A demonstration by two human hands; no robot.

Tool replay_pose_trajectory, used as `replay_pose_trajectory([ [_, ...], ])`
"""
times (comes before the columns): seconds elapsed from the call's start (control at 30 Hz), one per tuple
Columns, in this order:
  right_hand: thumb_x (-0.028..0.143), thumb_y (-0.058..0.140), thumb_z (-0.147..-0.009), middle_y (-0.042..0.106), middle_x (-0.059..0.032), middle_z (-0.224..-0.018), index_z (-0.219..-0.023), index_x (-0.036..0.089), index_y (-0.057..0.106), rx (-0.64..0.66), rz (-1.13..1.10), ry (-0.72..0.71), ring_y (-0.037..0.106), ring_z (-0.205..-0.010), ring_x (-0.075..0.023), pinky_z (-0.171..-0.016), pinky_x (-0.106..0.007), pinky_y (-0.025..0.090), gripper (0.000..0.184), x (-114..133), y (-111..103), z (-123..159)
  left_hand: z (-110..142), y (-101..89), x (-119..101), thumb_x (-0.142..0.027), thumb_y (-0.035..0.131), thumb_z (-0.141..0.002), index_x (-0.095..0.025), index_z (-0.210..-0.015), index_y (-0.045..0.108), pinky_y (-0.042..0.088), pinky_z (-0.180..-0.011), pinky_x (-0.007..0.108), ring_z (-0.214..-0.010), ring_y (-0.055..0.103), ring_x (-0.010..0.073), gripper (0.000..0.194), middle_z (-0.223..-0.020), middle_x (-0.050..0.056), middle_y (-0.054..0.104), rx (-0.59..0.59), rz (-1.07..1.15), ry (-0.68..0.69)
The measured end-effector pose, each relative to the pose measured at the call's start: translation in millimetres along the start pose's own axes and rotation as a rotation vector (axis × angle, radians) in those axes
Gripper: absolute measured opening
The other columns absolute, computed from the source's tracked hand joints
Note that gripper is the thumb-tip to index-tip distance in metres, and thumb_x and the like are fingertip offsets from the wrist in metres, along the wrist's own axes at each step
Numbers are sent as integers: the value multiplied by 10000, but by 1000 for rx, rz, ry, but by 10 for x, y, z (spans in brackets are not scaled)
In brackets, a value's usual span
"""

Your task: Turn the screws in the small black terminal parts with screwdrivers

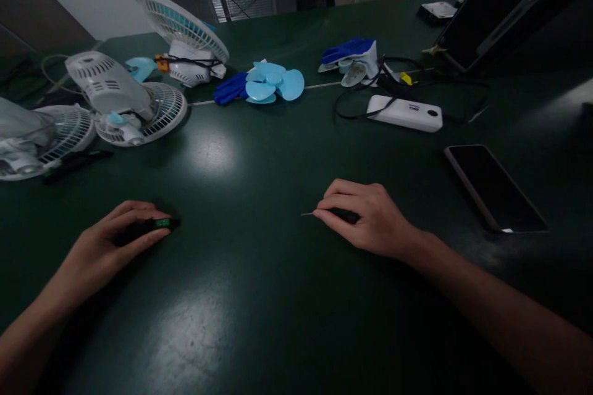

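Left hand (111,236), near left, grasps a black-and-green object (162,223), right hand (364,215), right of middle, pinches a dark-handled tool (346,215), thin metal tip (307,214) pointing left — both over the green table (259,296) — then phone (498,188) on the right, white box (405,113) farther, light-blue fan blade (275,80) far middle, white fans (118,86) far left.

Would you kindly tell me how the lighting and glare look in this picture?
Head view: dim overall, pale glare patches on the green table; same head view: the black case at upper right sinks into shadow, and the dark item in the left hand is hard to outline.
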State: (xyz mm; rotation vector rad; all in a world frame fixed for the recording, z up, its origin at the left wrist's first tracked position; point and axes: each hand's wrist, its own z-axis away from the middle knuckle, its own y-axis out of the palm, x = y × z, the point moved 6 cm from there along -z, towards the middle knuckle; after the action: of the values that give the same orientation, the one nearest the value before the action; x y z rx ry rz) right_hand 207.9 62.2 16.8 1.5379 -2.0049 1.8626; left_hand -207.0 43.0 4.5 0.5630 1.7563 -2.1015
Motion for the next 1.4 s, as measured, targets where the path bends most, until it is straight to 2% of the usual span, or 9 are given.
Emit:
replay_pose_trajectory([
  [0.13, 299, 603, -979, 695, -35, -951, -992, 193, 764, 9, 5, 9, 616, -733, -112, -592, -255, 448, 193, 5, 2, -4, 10, 0, -12, -562, 662, -874, -318, -1181, 661, 536, -999, 363, -1161, 630, 216, 392, -1298, -5, 617, 0, -36, 19],
  [0.23, 297, 606, -976, 693, -33, -941, -980, 193, 767, 5, 16, 13, 616, -736, -113, -599, -259, 446, 191, 9, -3, -7, 51, -18, -30, -553, 684, -857, -329, -1198, 642, 500, -1062, 393, -1175, 621, 220, 410, -1301, -16, 620, -87, -38, 62],
  [0.33, 299, 608, -977, 690, -30, -946, -988, 193, 765, 8, 7, 11, 615, -741, -110, -600, -258, 446, 190, 6, -3, -8, 103, -43, -49, -507, 683, -874, -338, -1142, 660, 463, -1106, 399, -1172, 618, 211, 317, -1262, -39, 636, -186, -44, 128],
  [0.5, 293, 612, -975, 690, -27, -942, -996, 196, 764, -3, -4, 4, 616, -743, -107, -591, -252, 444, 181, 0, -7, -10, 117, -18, -3, -408, 662, -912, -356, -1077, 702, 492, -1061, 369, -1111, 653, 183, 177, -1211, -67, 673, -175, -46, 225],
  [0.63, 291, 615, -972, 689, -28, -932, -984, 193, 765, -1, -4, 6, 615, -738, -107, -587, -251, 444, 179, 3, -9, -16, 97, -18, 52, -459, 698, -870, -312, -1014, 726, 514, -1038, 359, -1070, 674, 192, 208, -1172, -48, 704, -187, -2, 150],
  [0.77, 295, 606, -977, 692, -34, -938, -979, 191, 763, 5, 2, 3, 615, -739, -111, -590, -254, 446, 188, 12, -11, -21, 93, -10, -51, -544, 694, -852, -309, -1021, 695, 513, -1042, 407, -1069, 665, 214, 290, -1136, -51, 711, -181, 8, -1],
  [0.87, 301, 601, -979, 697, -37, -944, -983, 197, 764, 8, 6, 4, 616, -740, -113, -588, -252, 444, 193, 13, -9, -23, 83, 24, -182, -541, 684, -864, -309, -1065, 667, 545, -962, 384, -1033, 666, 220, 307, -1124, -32, 710, -158, 19, -58],
  [1.07, 306, 601, -978, 701, -37, -949, -984, 203, 768, 7, 16, 8, 619, -739, -114, -607, -256, 450, 197, 17, 1, -17, -4, 252, -521, -515, 700, -860, -265, -1043, 690, 556, -826, 328, -958, 687, 224, 310, -1086, 21, 719, -77, 61, 116],
  [1.4, 309, 605, -980, 702, -30, -966, -988, 206, 765, 9, 16, -19, 625, -752, -110, -625, -257, 440, 190, 52, 16, 16, -202, 798, -1531, -341, 659, -942, -244, -1066, 683, 537, -751, 273, -876, 660, 143, 160, -1055, 24, 693, 157, 208, 475],
])
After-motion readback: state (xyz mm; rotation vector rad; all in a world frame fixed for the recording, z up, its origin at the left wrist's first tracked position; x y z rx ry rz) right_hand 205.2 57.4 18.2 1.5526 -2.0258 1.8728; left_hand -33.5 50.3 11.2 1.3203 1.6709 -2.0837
